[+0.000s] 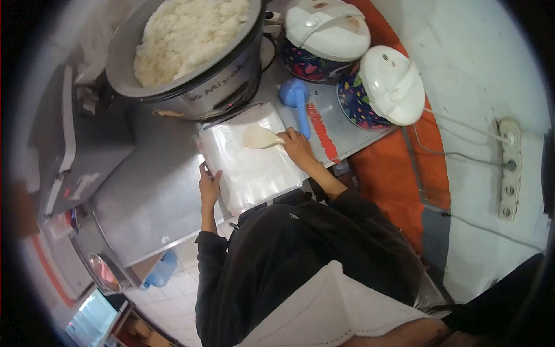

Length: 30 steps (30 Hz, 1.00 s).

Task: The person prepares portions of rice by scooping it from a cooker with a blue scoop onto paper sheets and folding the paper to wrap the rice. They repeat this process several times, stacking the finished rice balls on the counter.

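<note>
Rice paddle (261, 137) lies on the plastic sheets (250, 155), right hand (298, 147) closed on its handle. Left hand (208, 186) pins the stack's edge (fingers flat). Risk: slick sheets could slide off the counter (151, 191) under the rice cooker (191, 58).

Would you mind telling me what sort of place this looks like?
Probably a small food-preparation kitchen: a large cooker full of rice, two lidded rice cookers on a metal counter, and a stack of plastic bags.
</note>
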Available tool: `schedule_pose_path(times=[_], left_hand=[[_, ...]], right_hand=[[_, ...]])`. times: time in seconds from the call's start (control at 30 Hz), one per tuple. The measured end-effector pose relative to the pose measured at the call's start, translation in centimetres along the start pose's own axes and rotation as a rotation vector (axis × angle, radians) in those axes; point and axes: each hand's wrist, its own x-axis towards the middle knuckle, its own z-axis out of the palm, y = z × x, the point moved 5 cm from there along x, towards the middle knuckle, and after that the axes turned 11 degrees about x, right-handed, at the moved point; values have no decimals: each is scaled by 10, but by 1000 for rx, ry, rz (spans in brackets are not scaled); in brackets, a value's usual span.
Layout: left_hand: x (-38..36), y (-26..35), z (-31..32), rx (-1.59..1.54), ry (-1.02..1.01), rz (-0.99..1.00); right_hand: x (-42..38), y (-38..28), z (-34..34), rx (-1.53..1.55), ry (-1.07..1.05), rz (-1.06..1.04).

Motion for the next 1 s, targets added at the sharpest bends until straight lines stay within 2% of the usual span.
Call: schedule_pose_path(times=[0.03, 0.07, 0.13, 0.17, 0.2, 0.23, 0.3, 0.33, 0.37, 0.4, 0.43, 0.47, 0.5, 0.53, 0.57, 0.6, 0.7, 0.77, 0.8, 0.87, 1.0], left_hand=[[-3, 1, 0, 9, -12, 21], [-4, 3, -3, -78, 60, 12], [0, 3, -8, -172, 131, 3], [0, 5, -16, -69, 255, 120], [-4, 7, -21, 38, 377, 230], [-12, 27, -27, 68, 415, 188], [-8, 41, -22, 186, 460, 399], [-24, 79, -27, 73, 443, 452], [-7, 62, -6, -15, 318, 453], [-19, 87, -3, 122, 335, 560], [-20, 95, 7, 209, 250, 599], [-21, 95, 16, 270, 198, 551], [-16, 84, 32, 516, 204, 652], [-15, 75, 37, 525, 205, 638], [-15, 69, 41, 562, 211, 599], [-15, 64, 45, 598, 216, 563], [-5, 62, 55, 611, 246, 510], [10, 68, 62, 593, 309, 520], [15, 70, 62, 591, 316, 512], [26, 79, 63, 664, 316, 541], [32, 83, 64, 694, 345, 520]], right_hand=[[0, 9, -26, 260, 55, 227], [2, 17, -56, 522, 117, 440], [2, 12, -167, 431, 594, 255], [3, 27, -203, 538, 718, 559], [6, 34, -241, 64, 741, 319], [16, 64, -258, -13, 718, 510], [41, 89, -290, -190, 681, 438], [58, 107, -292, -232, 667, 394], [78, 121, -293, -201, 633, 376], [96, 127, -294, -175, 607, 352], [107, 115, -296, -330, 675, 266], [116, 107, -290, -317, 671, 243], [114, 80, -289, -354, 802, 140], [106, 51, -284, -390, 933, 44], [100, 36, -255, -256, 817, 115], [93, 21, -229, -87, 555, 190], [60, 26, -99, 211, 137, 437], [44, 59, -17, -12, 437, 221], [43, 52, -22, -10, 436, 211], [31, 45, -33, 456, 388, 467], [5, 25, -25, 620, 463, 438]])
